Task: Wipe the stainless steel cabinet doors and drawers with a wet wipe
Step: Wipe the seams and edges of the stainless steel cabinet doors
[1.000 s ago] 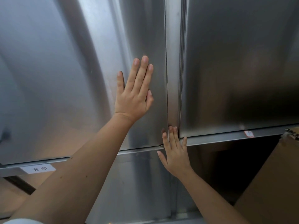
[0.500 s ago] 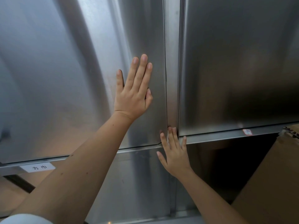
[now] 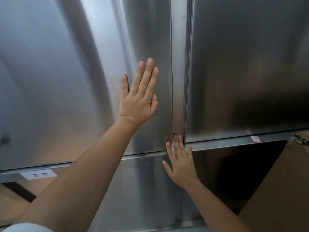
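Left grip (image 3: pixel 138 99): my palm flat, fingers spread upward on the left door (image 3: pixel 66 81), holding nothing.
Right grip (image 3: pixel 181 162): my fingers pin a white wipe (image 3: pixel 173 144) at the upright door seam.

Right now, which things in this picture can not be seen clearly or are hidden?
- Wet wipe: only a white sliver shows under the right hand; its fingers cover the rest.
- Left hand: flat on the left door; whatever is under the palm is hidden.
- White label: print too small to read surely.
- Red-edged sticker: blurred.
- Cardboard box: cut off by the right edge.
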`<state>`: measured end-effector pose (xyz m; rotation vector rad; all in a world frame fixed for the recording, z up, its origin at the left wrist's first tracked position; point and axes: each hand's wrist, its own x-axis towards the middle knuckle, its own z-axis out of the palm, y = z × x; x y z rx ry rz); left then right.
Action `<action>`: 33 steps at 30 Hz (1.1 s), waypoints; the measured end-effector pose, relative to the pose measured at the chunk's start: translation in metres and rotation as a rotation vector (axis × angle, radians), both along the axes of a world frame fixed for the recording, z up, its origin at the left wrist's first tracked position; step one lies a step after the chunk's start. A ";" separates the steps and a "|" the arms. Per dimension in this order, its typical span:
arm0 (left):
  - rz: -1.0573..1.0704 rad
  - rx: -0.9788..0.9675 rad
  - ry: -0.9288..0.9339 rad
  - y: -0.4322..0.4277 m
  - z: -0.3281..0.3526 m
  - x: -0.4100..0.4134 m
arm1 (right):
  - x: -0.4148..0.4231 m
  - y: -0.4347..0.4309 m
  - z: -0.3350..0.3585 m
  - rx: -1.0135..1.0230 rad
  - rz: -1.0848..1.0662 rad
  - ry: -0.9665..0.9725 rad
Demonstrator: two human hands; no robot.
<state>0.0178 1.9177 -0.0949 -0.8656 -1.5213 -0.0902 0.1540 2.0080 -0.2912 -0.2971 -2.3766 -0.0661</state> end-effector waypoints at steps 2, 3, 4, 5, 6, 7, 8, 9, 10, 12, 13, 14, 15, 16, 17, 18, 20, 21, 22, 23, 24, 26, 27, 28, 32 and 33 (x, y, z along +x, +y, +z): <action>0.001 0.001 0.007 0.000 0.000 0.000 | -0.002 0.001 0.004 0.003 0.015 0.014; 0.001 0.003 0.008 0.000 0.000 0.000 | -0.005 0.001 0.007 0.001 0.019 0.031; -0.003 0.004 0.009 0.000 0.000 0.000 | -0.009 0.002 0.012 -0.006 0.021 0.053; -0.008 0.005 0.009 0.000 -0.001 -0.001 | -0.013 0.002 0.019 -0.012 0.017 0.072; -0.013 0.005 0.011 0.000 -0.001 -0.001 | -0.016 0.002 0.026 -0.013 0.009 0.086; -0.015 0.004 0.012 0.000 -0.001 -0.001 | -0.019 0.003 0.032 -0.007 0.004 0.097; -0.016 0.004 0.012 0.000 -0.001 -0.001 | -0.021 0.005 0.036 0.007 0.005 0.105; -0.017 0.004 0.011 0.000 0.000 -0.001 | -0.021 0.007 0.039 0.027 0.011 0.105; -0.018 0.005 0.010 0.000 0.000 -0.001 | -0.020 0.010 0.041 0.046 0.019 0.102; -0.022 0.007 0.011 -0.001 0.000 -0.001 | -0.017 0.013 0.044 0.069 0.030 0.099; -0.025 0.008 0.013 -0.001 0.000 -0.001 | -0.016 0.014 0.047 0.076 0.031 0.107; -0.028 0.008 0.014 -0.001 0.000 -0.001 | -0.017 0.013 0.053 0.077 0.032 0.119; -0.032 0.005 0.014 -0.002 0.000 -0.001 | -0.019 0.012 0.062 0.069 0.032 0.134; -0.035 0.001 0.013 -0.002 0.001 -0.001 | -0.022 0.011 0.073 0.058 0.030 0.150; -0.038 -0.004 0.010 -0.002 0.001 -0.001 | -0.025 0.010 0.085 0.052 0.025 0.168; -0.041 -0.008 0.005 -0.003 0.001 -0.001 | -0.028 0.010 0.097 0.054 0.016 0.188; -0.042 -0.009 -0.003 -0.004 0.003 0.000 | -0.031 0.011 0.120 0.071 0.007 0.227; -0.043 -0.005 -0.008 -0.005 0.004 0.000 | -0.032 0.012 0.130 0.078 0.013 0.246; -0.050 -0.001 -0.015 -0.005 0.004 0.001 | -0.033 0.013 0.141 0.084 0.023 0.263; -0.060 0.003 -0.024 -0.006 0.005 0.001 | -0.033 0.014 0.151 0.092 0.032 0.278; -0.073 0.006 -0.030 -0.006 0.006 0.001 | -0.033 0.015 0.160 0.101 0.037 0.289; -0.101 -0.003 -0.028 -0.008 0.011 0.000 | -0.034 0.016 0.179 0.107 0.046 0.298; -0.115 -0.014 -0.018 -0.010 0.014 -0.001 | -0.035 0.016 0.188 0.108 0.047 0.304; -0.126 -0.024 -0.006 -0.011 0.020 -0.002 | -0.036 0.016 0.197 0.113 0.045 0.316; -0.131 0.040 -0.019 -0.014 0.049 -0.006 | -0.041 0.016 0.230 0.142 0.032 0.352; -0.126 0.061 -0.024 -0.014 0.058 -0.007 | -0.042 0.016 0.238 0.132 0.037 0.365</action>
